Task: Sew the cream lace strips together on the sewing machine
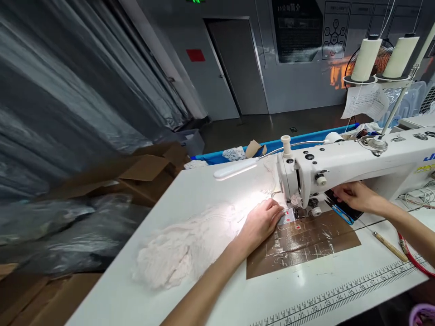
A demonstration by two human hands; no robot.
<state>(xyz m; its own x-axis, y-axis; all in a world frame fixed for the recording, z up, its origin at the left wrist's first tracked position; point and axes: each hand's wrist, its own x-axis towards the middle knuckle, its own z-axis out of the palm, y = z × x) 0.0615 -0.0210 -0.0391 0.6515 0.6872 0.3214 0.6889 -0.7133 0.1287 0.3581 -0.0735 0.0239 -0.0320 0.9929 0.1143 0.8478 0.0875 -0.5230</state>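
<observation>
Your left hand lies palm down with its fingers bent and close together, the tips at the end of the white fabric, just left of the presser foot. Whether those fingers pinch the cloth or only press on it, I cannot tell. From there the fabric spreads loosely leftward, in a soft heap beside your forearm.

Your right hand is under the arm of the sewing machine, fingers partly curled, tips by a dark object; I cannot make out whether they grip it. Blue-handled snips lie just on the near side of that hand, their points toward the presser foot, and a wooden-handled awl rests nearer to you.

To handle the cloth well, spread your left fingers a little flatter, so they steady it evenly without dragging, and leave a safe gap between their tips and the needle area. Ease some slack out of the heap, since its weight could pull the edge askew. Mind the snips' points as your right hand works so near them. The lamp, beyond your left hand, throws a bright patch there; judge the edge outside the glare.
</observation>
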